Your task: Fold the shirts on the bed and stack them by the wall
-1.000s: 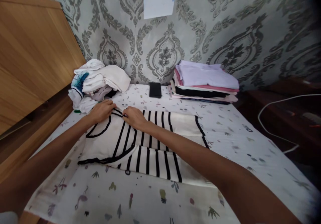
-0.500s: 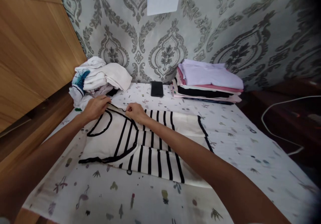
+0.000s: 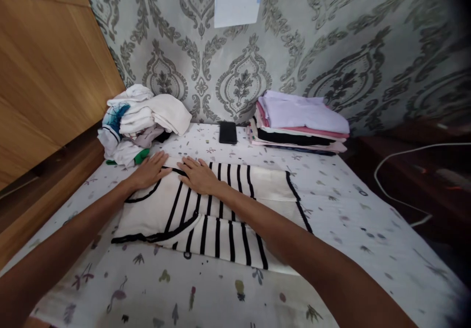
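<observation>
A cream knit top [image 3: 213, 230] with black stripes and black edging lies on the patterned bed sheet [image 3: 206, 293], its sides folded inward. My left hand [image 3: 149, 171] rests flat on its far left corner, near the neckline, fingers stretched out. Just right of it, my right hand [image 3: 198, 175] lies palm down on the top's far edge, fingers spread. Neither hand grips the fabric. My right forearm crosses over the striped middle and hides part of it.
A loose heap of clothes [image 3: 142, 114] sits at the back left beside a wooden panel [image 3: 47, 68]. A black phone-like rectangle [image 3: 228, 133] lies near the wall. At the back right stands a stack of folded clothes [image 3: 300, 119]. A white cable [image 3: 382, 190] hangs at the right.
Both hands have let go of the top's far edge, which they were pinching, and now lie flat on it. That edge lies smoother. The view has shifted slightly.
</observation>
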The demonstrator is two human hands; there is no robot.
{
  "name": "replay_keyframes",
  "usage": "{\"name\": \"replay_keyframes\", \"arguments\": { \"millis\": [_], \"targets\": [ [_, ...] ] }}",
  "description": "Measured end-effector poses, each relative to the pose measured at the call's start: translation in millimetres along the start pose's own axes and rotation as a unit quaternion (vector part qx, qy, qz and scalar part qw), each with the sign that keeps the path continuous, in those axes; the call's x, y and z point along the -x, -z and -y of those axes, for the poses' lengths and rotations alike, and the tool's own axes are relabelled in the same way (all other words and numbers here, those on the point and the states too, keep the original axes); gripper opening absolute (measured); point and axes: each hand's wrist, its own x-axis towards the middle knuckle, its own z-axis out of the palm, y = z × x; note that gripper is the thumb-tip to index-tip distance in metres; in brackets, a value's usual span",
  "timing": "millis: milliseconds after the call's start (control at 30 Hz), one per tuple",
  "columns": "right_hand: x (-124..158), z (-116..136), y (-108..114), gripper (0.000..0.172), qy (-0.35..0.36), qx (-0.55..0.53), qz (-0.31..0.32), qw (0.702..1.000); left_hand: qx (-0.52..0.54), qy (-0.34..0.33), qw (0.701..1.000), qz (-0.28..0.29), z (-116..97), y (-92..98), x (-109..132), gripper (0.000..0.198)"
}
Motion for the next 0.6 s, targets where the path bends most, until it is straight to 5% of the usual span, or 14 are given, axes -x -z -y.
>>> {"name": "replay_keyframes", "arguments": {
  "millis": [233,600],
  "targets": [
    [28.2,-18.2,9.1,0.063,-0.023,-0.032,-0.044,0.998,-0.027,0.033,0.999,0.015,14.5,-11.5,-1.9,0.073],
    [202.0,-134.6,54.8,0.066,-0.275,0.054,-0.044,0.959,-0.032,0.04,0.999,0.015,10.6,-6.0,-3.5,0.08]
  ]
}}
